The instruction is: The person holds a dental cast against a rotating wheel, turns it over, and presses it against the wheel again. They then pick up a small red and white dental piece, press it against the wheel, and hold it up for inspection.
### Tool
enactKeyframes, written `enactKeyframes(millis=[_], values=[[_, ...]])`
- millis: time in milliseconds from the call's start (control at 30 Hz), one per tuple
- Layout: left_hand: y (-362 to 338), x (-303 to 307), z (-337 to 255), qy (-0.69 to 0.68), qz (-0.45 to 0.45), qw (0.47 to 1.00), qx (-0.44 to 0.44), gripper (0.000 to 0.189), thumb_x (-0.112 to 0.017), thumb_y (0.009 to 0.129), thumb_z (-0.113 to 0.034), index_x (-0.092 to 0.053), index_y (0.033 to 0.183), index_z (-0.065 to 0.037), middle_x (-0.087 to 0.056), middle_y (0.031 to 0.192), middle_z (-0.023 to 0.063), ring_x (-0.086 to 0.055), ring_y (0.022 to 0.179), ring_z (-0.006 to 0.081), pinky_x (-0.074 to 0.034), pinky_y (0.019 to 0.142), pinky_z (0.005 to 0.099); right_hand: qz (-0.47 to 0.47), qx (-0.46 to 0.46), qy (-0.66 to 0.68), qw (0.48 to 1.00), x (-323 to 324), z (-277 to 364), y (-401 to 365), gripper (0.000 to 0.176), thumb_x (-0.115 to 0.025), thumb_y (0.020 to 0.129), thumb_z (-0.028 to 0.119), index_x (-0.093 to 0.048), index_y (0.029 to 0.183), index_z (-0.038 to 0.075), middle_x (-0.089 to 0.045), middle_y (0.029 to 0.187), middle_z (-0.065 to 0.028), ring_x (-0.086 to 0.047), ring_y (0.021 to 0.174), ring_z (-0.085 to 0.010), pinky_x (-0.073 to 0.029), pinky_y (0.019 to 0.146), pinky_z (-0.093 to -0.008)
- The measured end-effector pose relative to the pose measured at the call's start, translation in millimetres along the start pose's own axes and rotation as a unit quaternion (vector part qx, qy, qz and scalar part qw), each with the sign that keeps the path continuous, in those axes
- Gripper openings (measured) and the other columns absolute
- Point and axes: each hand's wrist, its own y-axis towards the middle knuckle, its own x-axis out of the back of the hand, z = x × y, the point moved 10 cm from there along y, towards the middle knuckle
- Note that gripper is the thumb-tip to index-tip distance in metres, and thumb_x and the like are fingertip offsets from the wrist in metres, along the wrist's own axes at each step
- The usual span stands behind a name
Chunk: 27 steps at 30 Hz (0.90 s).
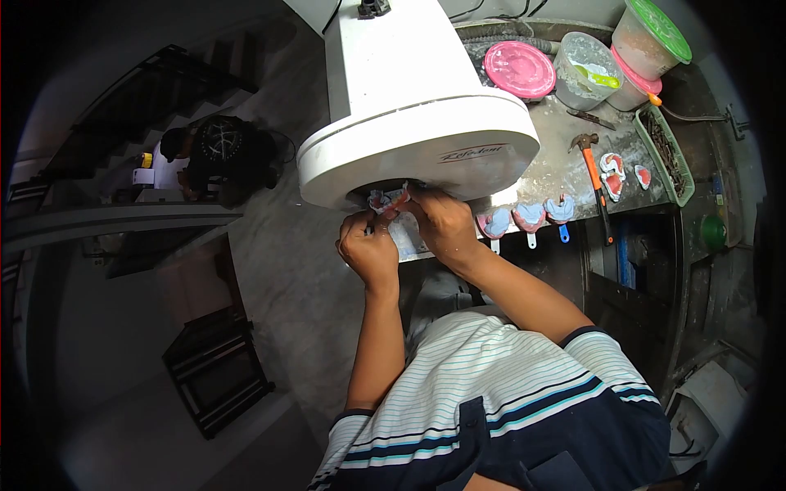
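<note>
My left hand (pixel 368 250) and my right hand (pixel 444 221) are closed on a small white and pink dental cast (pixel 388 201), one at each side. They hold it at the dark opening under the rounded front of a large white machine (pixel 417 151). Fingers cover part of the cast, so its full shape is hidden. Right of my right hand, dental impression trays filled with pink and pale blue material (pixel 529 215) lie along the bench edge, their handles sticking out toward me.
A claw hammer (pixel 593 168) with an orange and black handle lies on the dusty bench (pixel 557 159). Beside it are red and white dental casts (pixel 612 177) and a green basket (pixel 684 182) of dark slender pieces. Plastic tubs (pixel 585 82) stand behind. Another person (pixel 221 155) bends down at far left.
</note>
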Motion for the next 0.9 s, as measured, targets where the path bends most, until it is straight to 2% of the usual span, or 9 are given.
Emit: enactKeyframes(millis=[300, 400, 500, 600, 667, 700, 767, 833, 900], values=[[0.1, -0.5, -1.0, 0.007, 0.001, 1.000, -0.007, 0.026, -0.089, 0.074, -0.020, -0.075, 0.081, 0.001, -0.073, 0.082, 0.0136, -0.068, 0.075, 0.0371, -0.051, 0.071, 0.0449, -0.006, -0.002, -0.012, 1.000, -1.8, -2.8, -2.0, 0.032, -0.084, 0.078, 0.003, -0.073, 0.108, 0.002, -0.074, 0.087, -0.0142, -0.074, 0.076, -0.0307, -0.059, 0.068, -0.0387], [0.8, -1.3, 1.8, 0.004, -0.007, 1.000, -0.007, 0.026, -0.090, 0.072, -0.015, -0.074, 0.082, 0.003, -0.072, 0.080, 0.0140, -0.067, 0.071, 0.0318, -0.050, 0.070, 0.0403, -0.018, 0.011, -0.005, 1.000, -0.2, -1.4, -1.1, 0.032, -0.084, 0.078, 0.003, -0.072, 0.108, 0.002, -0.073, 0.085, -0.0144, -0.073, 0.075, -0.0314, -0.059, 0.067, -0.0388], [-1.2, 1.5, 0.0, 0.008, -0.016, 0.999, -0.034, 0.027, -0.090, 0.073, -0.018, -0.075, 0.082, 0.002, -0.072, 0.080, 0.0135, -0.066, 0.073, 0.0316, -0.050, 0.072, 0.0399, -0.010, 0.014, -0.004, 1.000, -1.5, -1.9, -4.4, 0.032, -0.084, 0.078, 0.003, -0.071, 0.108, 0.002, -0.073, 0.086, -0.0149, -0.072, 0.074, -0.0326, -0.058, 0.066, -0.0390], [-5.5, 8.4, -10.4, 0.028, -0.005, 0.995, -0.098, 0.026, -0.090, 0.075, -0.018, -0.075, 0.083, 0.002, -0.070, 0.080, 0.0123, -0.064, 0.076, 0.0303, -0.049, 0.075, 0.0394, 0.023, 0.004, -0.016, 1.000, 0.6, -2.6, -7.7, 0.038, -0.084, 0.079, 0.005, -0.069, 0.114, 0.001, -0.073, 0.089, -0.0162, -0.072, 0.078, -0.0350, -0.058, 0.069, -0.0407], [-16.1, 22.7, -14.8, -0.003, 0.000, 0.994, -0.110, 0.021, -0.089, 0.079, -0.015, -0.075, 0.083, 0.001, -0.068, 0.081, 0.0104, -0.062, 0.081, 0.0284, -0.049, 0.078, 0.0391, 0.119, -0.033, -0.007, 0.992, -6.5, -4.6, -12.4, 0.048, -0.085, 0.080, 0.011, -0.067, 0.122, -0.001, -0.072, 0.102, -0.0201, -0.071, 0.093, -0.0381, -0.057, 0.082, -0.0434], [-19.6, 28.8, -15.2, -0.004, 0.000, 0.994, -0.112, 0.021, -0.089, 0.079, -0.015, -0.075, 0.083, 0.001, -0.068, 0.081, 0.0104, -0.062, 0.081, 0.0284, -0.049, 0.078, 0.0391, 0.117, -0.032, -0.008, 0.993, -2.3, -4.0, -10.5, 0.048, -0.085, 0.080, 0.011, -0.067, 0.122, -0.001, -0.072, 0.102, -0.0201, -0.071, 0.093, -0.0381, -0.057, 0.082, -0.0434], [-27.9, 40.3, -20.0, -0.042, 0.008, 0.988, -0.146, 0.017, -0.087, 0.082, -0.012, -0.075, 0.084, 0.000, -0.067, 0.080, 0.0089, -0.061, 0.083, 0.0272, -0.049, 0.078, 0.0389, 0.175, -0.017, 0.021, 0.984, -7.7, 2.1, -10.9, 0.055, -0.084, 0.081, 0.018, -0.063, 0.127, -0.003, -0.067, 0.116, -0.0232, -0.064, 0.111, -0.0411, -0.052, 0.098, -0.0461], [-30.1, 43.9, -10.0, -0.039, 0.013, 0.988, -0.148, 0.014, -0.085, 0.084, -0.011, -0.076, 0.089, -0.001, -0.068, 0.084, 0.0082, -0.063, 0.085, 0.0260, -0.049, 0.079, 0.0377, 0.185, -0.017, 0.008, 0.983, -4.6, 4.2, -8.9, 0.059, -0.085, 0.080, 0.021, -0.062, 0.129, -0.003, -0.065, 0.122, -0.0229, -0.062, 0.116, -0.0414, -0.050, 0.101, -0.0463], [-26.1, 41.5, 5.2, -0.087, 0.024, 0.991, -0.099, 0.016, -0.084, 0.085, -0.013, -0.077, 0.094, -0.002, -0.069, 0.092, 0.0089, -0.064, 0.089, 0.0248, -0.049, 0.082, 0.0361, 0.196, -0.016, -0.006, 0.980, -7.1, 5.4, -9.4, 0.063, -0.086, 0.079, 0.024, -0.062, 0.131, -0.003, -0.063, 0.127, -0.0226, -0.059, 0.121, -0.0416, -0.049, 0.104, -0.0464]])
